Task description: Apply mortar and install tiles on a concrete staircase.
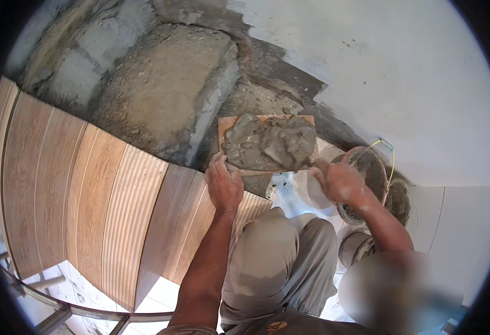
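Observation:
A reddish-brown tile (222,128) is thickly coated with wet grey mortar (247,146), and its bare border shows along the edges. My left hand (224,183) grips the tile's near left corner, fingers bent over the edge. At the tile's near right corner, my right hand (341,180) is closed around a trowel (281,146). The trowel's blade lies on the mortar and is smeared with it. Its handle is mostly hidden in my fist.
Wood-look steps (83,201) descend on the left. Beyond them lie rough, untiled concrete steps (161,89) beside a partly plastered white wall (379,72). A mortar-stained bucket (367,164) with a yellow-green handle stands right of my right hand, near other containers (355,245). A metal rail (88,314) curves along the lower left.

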A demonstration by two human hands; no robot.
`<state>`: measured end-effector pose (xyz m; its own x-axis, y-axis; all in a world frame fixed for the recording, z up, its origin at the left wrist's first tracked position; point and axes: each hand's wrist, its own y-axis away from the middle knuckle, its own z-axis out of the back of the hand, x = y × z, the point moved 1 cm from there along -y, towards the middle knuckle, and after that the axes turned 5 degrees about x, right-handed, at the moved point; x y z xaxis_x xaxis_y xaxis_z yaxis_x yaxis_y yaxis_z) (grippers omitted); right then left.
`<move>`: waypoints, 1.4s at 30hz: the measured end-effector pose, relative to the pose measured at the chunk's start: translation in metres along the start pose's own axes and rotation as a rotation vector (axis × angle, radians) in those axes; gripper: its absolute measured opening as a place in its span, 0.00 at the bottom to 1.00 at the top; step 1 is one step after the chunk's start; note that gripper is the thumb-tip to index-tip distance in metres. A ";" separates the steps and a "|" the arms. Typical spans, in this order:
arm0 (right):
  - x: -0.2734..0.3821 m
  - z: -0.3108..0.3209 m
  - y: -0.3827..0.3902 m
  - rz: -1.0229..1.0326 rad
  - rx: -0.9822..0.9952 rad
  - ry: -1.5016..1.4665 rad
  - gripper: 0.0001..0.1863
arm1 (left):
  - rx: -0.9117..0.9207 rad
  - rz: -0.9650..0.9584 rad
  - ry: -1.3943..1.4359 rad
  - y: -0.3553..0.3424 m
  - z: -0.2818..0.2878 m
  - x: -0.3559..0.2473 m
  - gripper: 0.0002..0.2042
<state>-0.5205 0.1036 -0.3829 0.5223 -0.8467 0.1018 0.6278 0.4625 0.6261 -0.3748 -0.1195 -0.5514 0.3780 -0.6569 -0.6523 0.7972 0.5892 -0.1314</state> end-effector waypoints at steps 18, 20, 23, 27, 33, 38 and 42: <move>-0.085 -0.030 -0.020 0.000 -0.087 -0.268 0.25 | 0.017 0.025 -0.131 0.006 -0.009 0.007 0.27; -0.083 -0.051 -0.021 0.107 -0.118 -0.481 0.25 | 0.037 0.029 -0.089 0.005 -0.008 0.001 0.26; -0.035 -0.072 -0.021 -0.096 0.189 -1.245 0.30 | 0.028 0.033 -0.136 0.006 -0.005 0.006 0.26; 0.015 -0.096 -0.047 0.134 0.209 -1.336 0.32 | 0.077 0.029 -0.104 0.007 -0.011 0.006 0.25; 0.009 -0.061 -0.047 0.200 -0.157 -0.228 0.27 | 0.035 0.029 -0.125 0.009 -0.010 0.010 0.26; -0.009 -0.019 -0.053 0.134 -0.195 0.024 0.26 | 0.069 0.054 -0.105 0.003 -0.007 0.006 0.28; -0.010 -0.010 -0.056 0.101 -0.129 0.010 0.26 | 0.051 0.022 -0.127 0.005 -0.010 0.010 0.28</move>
<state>-0.5551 0.0892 -0.4263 0.5914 -0.7921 0.1513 0.6406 0.5754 0.5084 -0.3716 -0.1186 -0.5664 0.4497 -0.7000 -0.5548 0.8096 0.5817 -0.0778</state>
